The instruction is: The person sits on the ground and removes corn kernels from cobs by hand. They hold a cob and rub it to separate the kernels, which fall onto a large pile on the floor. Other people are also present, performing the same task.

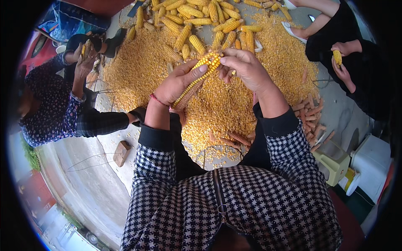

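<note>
My left hand [180, 80] grips a partly shelled ear of corn [201, 78], its thumb pressed along the yellow kernels. One lengthwise strip of the ear is bare cob, and rows of kernels remain beside it. At the upper tip, the thumb and forefinger of my right hand [243, 67] pinch the ear, while the other fingers curl below. A loose kernel shows by those curled fingers. Beneath both hands spreads a wide heap of shelled corn kernels [220, 109].
Unshelled ears of corn [196, 20] lie piled beyond the heap. Bare cobs [309, 117] gather at the right, near a green plastic stool [333, 163]. People holding ears sit at the left [53, 100] and right [355, 56]. A brick-like block [122, 153] rests on the concrete.
</note>
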`<state>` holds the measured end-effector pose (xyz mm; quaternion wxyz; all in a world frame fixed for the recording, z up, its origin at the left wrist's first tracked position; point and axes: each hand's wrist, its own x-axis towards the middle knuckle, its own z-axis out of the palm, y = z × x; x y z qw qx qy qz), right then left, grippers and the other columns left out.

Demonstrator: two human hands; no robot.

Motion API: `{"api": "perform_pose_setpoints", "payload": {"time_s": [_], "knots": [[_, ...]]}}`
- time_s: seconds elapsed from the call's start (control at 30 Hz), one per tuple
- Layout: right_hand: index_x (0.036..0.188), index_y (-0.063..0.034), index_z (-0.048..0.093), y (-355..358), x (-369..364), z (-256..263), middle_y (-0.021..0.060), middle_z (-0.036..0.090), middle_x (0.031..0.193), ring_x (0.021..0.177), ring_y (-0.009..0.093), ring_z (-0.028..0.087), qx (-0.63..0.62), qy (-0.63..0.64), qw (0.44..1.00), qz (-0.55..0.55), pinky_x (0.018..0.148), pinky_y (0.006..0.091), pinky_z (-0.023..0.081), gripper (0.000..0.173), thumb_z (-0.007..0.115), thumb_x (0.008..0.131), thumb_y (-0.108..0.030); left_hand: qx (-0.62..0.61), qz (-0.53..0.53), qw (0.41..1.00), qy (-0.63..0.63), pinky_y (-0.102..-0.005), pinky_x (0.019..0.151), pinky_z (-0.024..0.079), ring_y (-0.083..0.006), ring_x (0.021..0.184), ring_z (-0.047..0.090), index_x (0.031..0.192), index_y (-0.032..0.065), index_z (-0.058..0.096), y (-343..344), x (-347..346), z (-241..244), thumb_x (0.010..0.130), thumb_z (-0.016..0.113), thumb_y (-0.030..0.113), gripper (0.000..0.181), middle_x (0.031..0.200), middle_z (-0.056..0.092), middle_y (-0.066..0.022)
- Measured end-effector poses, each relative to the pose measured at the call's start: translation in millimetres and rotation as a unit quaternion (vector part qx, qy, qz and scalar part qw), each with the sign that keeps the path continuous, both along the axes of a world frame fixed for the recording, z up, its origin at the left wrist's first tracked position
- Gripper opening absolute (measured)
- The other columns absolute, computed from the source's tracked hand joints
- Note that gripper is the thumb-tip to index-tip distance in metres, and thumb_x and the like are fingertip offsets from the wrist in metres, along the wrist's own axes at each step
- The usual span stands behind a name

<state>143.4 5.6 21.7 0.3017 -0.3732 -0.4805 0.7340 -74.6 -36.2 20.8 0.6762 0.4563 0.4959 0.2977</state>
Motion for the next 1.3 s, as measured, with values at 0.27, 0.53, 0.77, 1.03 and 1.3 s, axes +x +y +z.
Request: {"api": "perform_pose_setpoints", "payload": {"time_s": [0.27, 0.53, 0.77, 1.03, 1.3], "knots": [[0.115, 0.0061, 0.057, -6.7, -7.0, -16.5, 0.0055, 0.061, 0.078, 0.058, 0.007, 0.054, -0.009, -0.041, 0.998, -0.044, 0.047, 0.0214, 0.04, 0.029, 0.047, 0.092, -0.007, 0.049, -0.029, 0.998, 0.01, -0.0188, 0.074, 0.043, -0.0057, 0.087, 0.052, 0.132, 0.0016, 0.051, 0.4, 7.7, -13.1, 0.096, 0.058, 0.035, 0.05, 0.103, 0.061, -0.0007], [0.092, 0.0013, 0.059, -4.0, 3.6, -1.2, 0.0076, 0.062, 0.076, 0.055, 0.008, 0.052, -0.055, 0.014, 0.998, -0.032, 0.044, 0.0213, 0.035, 0.02, 0.052, 0.091, -0.017, 0.005, -0.036, 0.999, 0.013, -0.0207, 0.076, 0.045, -0.0088, 0.088, 0.054, 0.134, 0.0019, 0.05, 0.8, 3.7, -3.7, 0.095, 0.058, 0.037, 0.053, 0.105, 0.061, -0.0032], [0.09, -0.0002, 0.059, -1.9, 5.5, -7.4, 0.008, 0.061, 0.075, 0.051, 0.007, 0.049, -0.065, 0.024, 0.998, -0.01, 0.042, 0.0219, 0.033, 0.018, 0.048, 0.091, -0.014, 0.034, -0.045, 0.998, 0.031, -0.0214, 0.072, 0.046, -0.0102, 0.082, 0.056, 0.129, 0.0002, 0.052, 0.3, 5.0, -6.4, 0.095, 0.057, 0.041, 0.053, 0.1, 0.063, -0.006], [0.088, 0.0007, 0.061, -3.2, 3.1, -6.1, 0.0097, 0.063, 0.077, 0.052, 0.009, 0.05, -0.097, 0.074, 0.992, -0.035, 0.042, 0.0228, 0.032, 0.018, 0.051, 0.091, -0.013, -0.109, -0.001, 0.976, -0.187, -0.0218, 0.044, 0.042, -0.0121, 0.05, 0.052, 0.109, 0.003, 0.058, -1.7, 15.5, 6.2, 0.095, 0.045, 0.053, 0.053, 0.068, 0.057, -0.0075], [0.1, 0.0, 0.057, -8.0, 0.5, 6.2, 0.0079, 0.061, 0.076, 0.061, 0.012, 0.057, -0.069, -0.012, 0.998, -0.004, 0.048, 0.0256, 0.043, 0.02, 0.049, 0.093, -0.017, -0.018, -0.022, 0.999, -0.041, -0.0247, 0.075, 0.048, -0.0125, 0.089, 0.058, 0.131, 0.0047, 0.054, 1.2, 10.1, -3.1, 0.093, 0.056, 0.048, 0.057, 0.109, 0.064, -0.0072]]}}
